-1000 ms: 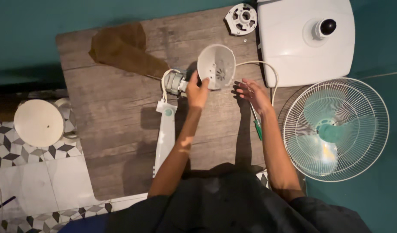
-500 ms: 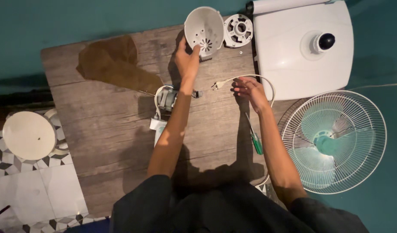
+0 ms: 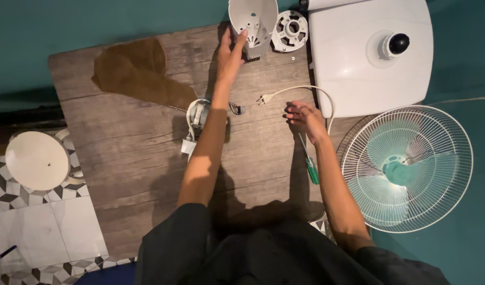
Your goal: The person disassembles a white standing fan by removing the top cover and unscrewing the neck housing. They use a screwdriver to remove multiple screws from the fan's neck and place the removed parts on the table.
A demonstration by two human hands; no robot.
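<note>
My left hand [image 3: 229,53] reaches to the far edge of the wooden board [image 3: 126,158]. Its straight fingers touch the side of a white cup-shaped fan housing [image 3: 253,16] that sits there. Under that forearm lies a small fan motor [image 3: 196,113] with short wires. My right hand [image 3: 305,116] rests with loose, spread fingers on the board beside the white power cord [image 3: 306,87], whose plug [image 3: 263,98] lies just to its left. It holds nothing. A green-handled screwdriver [image 3: 311,168] lies under my right wrist.
A round white slotted part [image 3: 290,29] lies next to the housing. The white fan base [image 3: 358,58] with a black knob [image 3: 398,43] stands at the back right. A fan guard with teal blades [image 3: 406,169] lies on the right, a brown cloth [image 3: 137,71] at the back left, and a white disc [image 3: 36,161] on the tiled floor.
My left hand carried the white housing from the board's middle to its far edge and loosened its hold there. My right hand drew back slightly from the cord.
</note>
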